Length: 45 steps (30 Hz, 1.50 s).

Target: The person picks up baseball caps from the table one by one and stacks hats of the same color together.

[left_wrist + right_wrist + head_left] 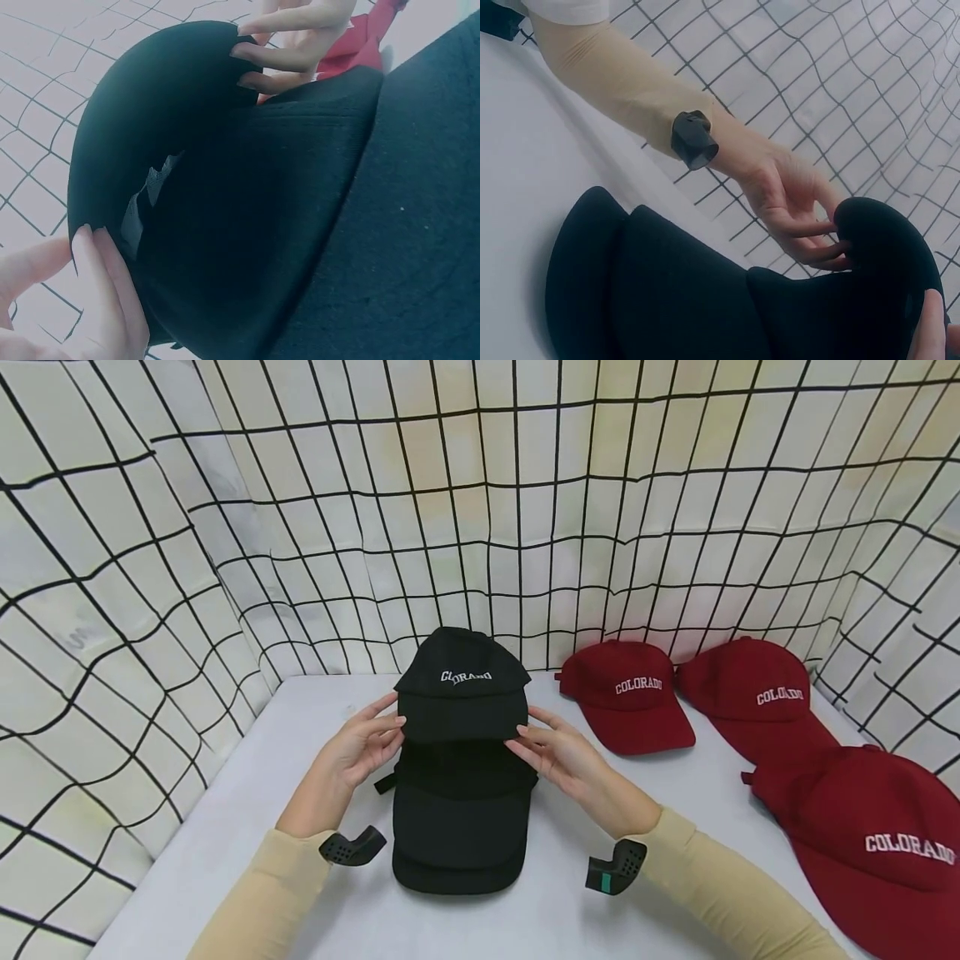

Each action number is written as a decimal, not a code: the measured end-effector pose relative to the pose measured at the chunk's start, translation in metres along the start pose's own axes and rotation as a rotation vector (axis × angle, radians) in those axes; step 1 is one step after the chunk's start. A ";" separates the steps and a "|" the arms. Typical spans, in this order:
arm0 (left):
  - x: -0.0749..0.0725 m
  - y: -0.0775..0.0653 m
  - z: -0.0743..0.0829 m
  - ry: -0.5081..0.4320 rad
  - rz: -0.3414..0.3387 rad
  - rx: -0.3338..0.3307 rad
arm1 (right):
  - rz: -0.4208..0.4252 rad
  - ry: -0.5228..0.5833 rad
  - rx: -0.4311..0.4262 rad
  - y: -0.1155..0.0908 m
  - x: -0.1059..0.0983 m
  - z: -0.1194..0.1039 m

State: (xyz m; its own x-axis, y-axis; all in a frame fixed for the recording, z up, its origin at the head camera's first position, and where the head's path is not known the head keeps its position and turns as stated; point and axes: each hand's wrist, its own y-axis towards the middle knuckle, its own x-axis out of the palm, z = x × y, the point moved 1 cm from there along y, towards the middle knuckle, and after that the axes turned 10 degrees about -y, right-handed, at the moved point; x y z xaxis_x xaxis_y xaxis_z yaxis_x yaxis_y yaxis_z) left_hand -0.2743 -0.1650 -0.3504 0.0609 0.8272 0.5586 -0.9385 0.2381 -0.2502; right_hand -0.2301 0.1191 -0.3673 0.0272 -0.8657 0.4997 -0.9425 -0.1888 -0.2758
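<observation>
A black baseball cap (461, 714) with white COLORADO lettering is raised by its brim, its front tilted up. My left hand (365, 745) pinches the left edge of that brim between thumb and fingers. On the opposite edge my right hand (562, 750) pinches it the same way. Below and nearer me lie other black caps (461, 831), overlapped with their brims stacked toward me; a strap sticks out at their left. In the left wrist view, the brim's underside (150, 97) shows, and a pale label (139, 214) appears inside the raised cap.
Three dark red COLORADO caps, a back one (626, 693), a corner one (757, 697) and a front one (870, 835), sit along the right of the white table (247, 827). White walls with black grid netting (517, 518) enclose the back and sides.
</observation>
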 end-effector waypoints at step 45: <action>-0.034 -0.014 -0.011 0.147 -0.147 -0.108 | 0.027 -0.064 0.031 -0.039 0.003 0.035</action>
State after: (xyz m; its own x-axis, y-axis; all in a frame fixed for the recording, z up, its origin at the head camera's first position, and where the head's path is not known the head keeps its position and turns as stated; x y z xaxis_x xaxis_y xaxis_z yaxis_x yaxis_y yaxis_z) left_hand -0.2592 -0.1907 -0.3748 0.2503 0.8433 0.4756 -0.8745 0.4078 -0.2627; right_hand -0.1818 0.1072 -0.3839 0.0236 -0.8983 0.4388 -0.9323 -0.1783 -0.3148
